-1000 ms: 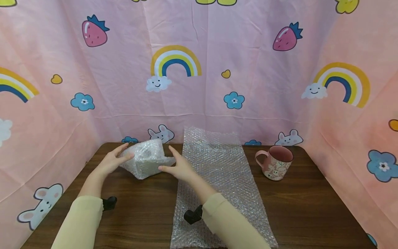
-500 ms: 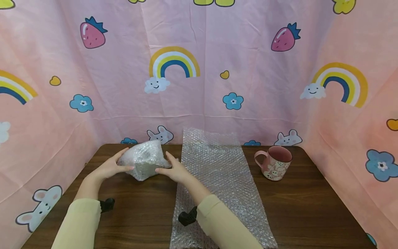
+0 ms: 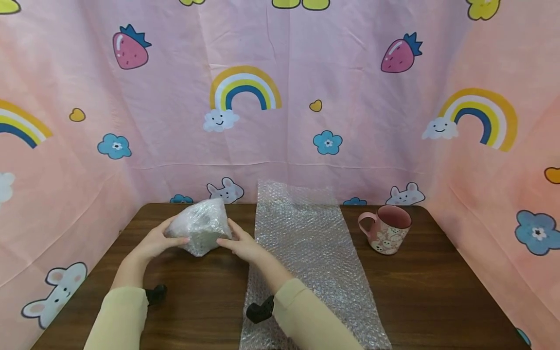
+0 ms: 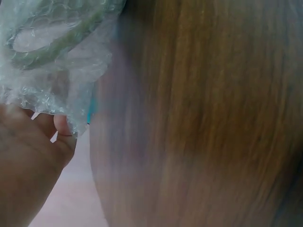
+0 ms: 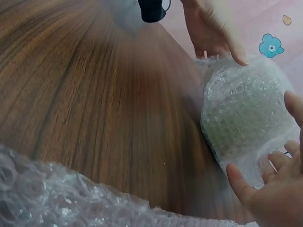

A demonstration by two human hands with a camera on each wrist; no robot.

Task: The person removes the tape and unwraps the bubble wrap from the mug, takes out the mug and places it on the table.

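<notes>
A pink cartoon-print cloth backdrop (image 3: 262,146) hangs behind a dark brown wood-grain table (image 3: 420,291). At left, near the table's far edge, the left hand (image 3: 155,241) curls thumb and fingers, set wide, around a greenish bubble-wrapped bundle (image 3: 199,224); the right hand (image 3: 245,244) holds its other side likewise. Wood stretches between bundle and near edge. Rightward lie a long clear bubble-wrap sheet (image 3: 306,243), then a pink patterned mug (image 3: 388,234). The left wrist view alone shows a green loop (image 4: 45,56) through the wrap
</notes>
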